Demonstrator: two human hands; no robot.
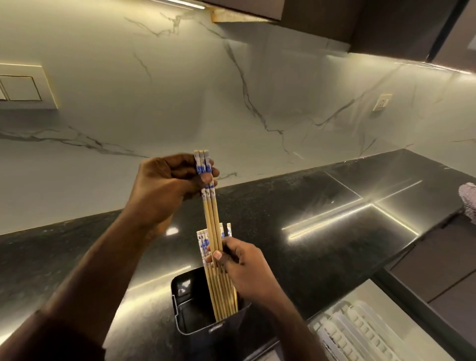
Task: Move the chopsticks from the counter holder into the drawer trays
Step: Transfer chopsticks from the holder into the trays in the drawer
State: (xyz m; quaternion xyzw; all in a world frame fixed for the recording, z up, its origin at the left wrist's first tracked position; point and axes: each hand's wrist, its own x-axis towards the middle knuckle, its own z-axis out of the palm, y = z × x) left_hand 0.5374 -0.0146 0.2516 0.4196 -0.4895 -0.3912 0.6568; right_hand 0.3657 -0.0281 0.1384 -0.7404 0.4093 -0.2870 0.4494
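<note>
Wall: pale marble-look backsplash (pixel 180 85) with grey veining across the upper and middle frame, carrying a white switch plate (pixel 20 87) at the left edge and a small white socket (pixel 382 102) at centre right. Worktop (pixel 296 219): glossy black speckled stone running diagonally from lower left to right, with bright streaks of reflected light. Dark wall cabinets (pixel 360 20) at upper right, a lit strip light (pixel 177 3) beneath them at top centre; dark cabinet fronts (pixel 438 257) at lower right.
</note>
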